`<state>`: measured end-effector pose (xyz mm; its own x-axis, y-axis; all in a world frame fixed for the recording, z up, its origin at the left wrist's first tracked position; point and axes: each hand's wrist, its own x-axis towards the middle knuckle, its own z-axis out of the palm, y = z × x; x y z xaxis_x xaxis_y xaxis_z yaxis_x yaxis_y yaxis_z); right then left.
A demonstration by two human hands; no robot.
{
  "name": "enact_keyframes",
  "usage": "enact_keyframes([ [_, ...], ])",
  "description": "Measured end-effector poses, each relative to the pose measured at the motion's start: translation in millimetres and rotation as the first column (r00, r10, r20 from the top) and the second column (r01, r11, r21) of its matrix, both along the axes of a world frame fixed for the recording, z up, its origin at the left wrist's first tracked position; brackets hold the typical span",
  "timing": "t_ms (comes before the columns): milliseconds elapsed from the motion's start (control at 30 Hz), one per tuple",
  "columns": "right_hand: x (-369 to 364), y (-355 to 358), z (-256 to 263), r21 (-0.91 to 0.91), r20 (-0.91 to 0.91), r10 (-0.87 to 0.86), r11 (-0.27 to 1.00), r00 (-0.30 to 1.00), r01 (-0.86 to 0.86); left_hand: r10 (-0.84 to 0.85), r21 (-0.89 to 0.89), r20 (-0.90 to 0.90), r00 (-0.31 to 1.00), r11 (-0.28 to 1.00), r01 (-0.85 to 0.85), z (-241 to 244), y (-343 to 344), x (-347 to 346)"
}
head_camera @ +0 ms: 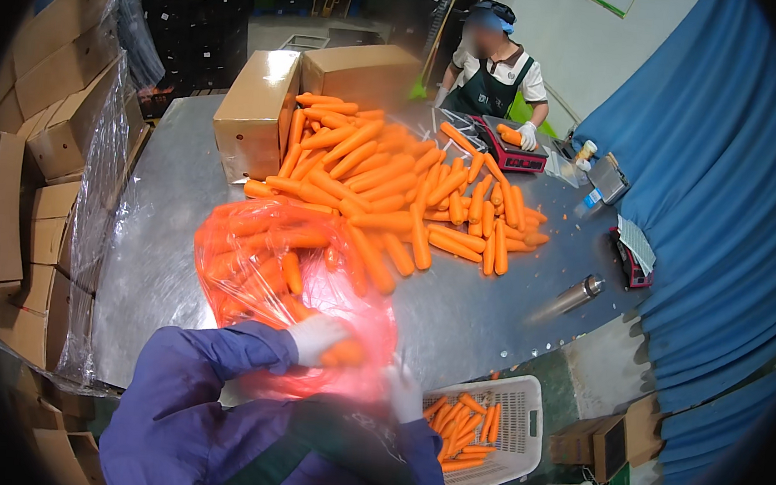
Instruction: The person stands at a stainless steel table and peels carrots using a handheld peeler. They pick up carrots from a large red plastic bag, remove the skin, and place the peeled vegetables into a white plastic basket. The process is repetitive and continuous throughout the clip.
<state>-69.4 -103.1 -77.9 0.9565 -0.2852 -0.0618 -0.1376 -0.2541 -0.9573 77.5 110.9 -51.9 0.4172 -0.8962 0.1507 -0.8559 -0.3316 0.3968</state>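
A clear red plastic bag (pixel 382 317) lies open towards me on the metal table, with several carrots (pixel 270 267) inside its far part. My left hand (pixel 317 339), in a white glove, is at the bag's near end and grips a couple of carrots (pixel 345 354), their ends pointing right. My right hand (pixel 405 389), also gloved, is at the bag's right edge beside the table's front. Blur hides whether its fingers pinch the plastic. Beyond the bag spreads a large heap of loose carrots (pixel 380 173).
Cardboard boxes (pixel 258 116) stand behind the heap on the metal table (pixel 164 225). Across it, a co-worker's gloved hand (pixel 527 136) rests on carrots on a red scale (pixel 514 158). A steel flask (pixel 568 298) lies right. Below is a white crate (pixel 525 452) with carrots.
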Motion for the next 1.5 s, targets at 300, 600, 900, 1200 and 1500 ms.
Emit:
enact_keyframes([
  [300, 18.7, 17.5, -43.8, 0.28, -0.147, 0.174, 0.952, 0.974, -0.128, -0.236, 0.066, 0.042, 0.971, 0.97, 0.233, 1.9, -18.3, -4.7],
  [600, -20.6, -27.3, -15.4, 0.68, -0.299, -0.247, 0.623, 0.922, 0.387, 0.143, -0.401, -0.49, 0.86, 0.839, -0.368, 44.4, -15.1, 56.8],
  [900, -19.5, -25.5, 62.4, 0.797, 0.055, -0.282, 0.591, 0.958, 0.128, -0.703, -0.477, -0.697, -0.145, 0.604, -0.638, 83.5, -82.0, 41.2],
  [1200, -43.3, -10.6, 52.6, 0.644, -0.108, 0.001, 0.762, 0.994, 0.07, -0.686, -0.335, -0.603, -0.406, 0.68, -0.652, 57.2, -97.2, 7.7],
  [1500, -53.2, -11.0, 48.7, 0.52, -0.301, 0.096, 0.85, 0.949, 0.079, -0.54, -0.199, -0.736, -0.409, 0.749, -0.632, 37.4, -91.6, -4.0],
])
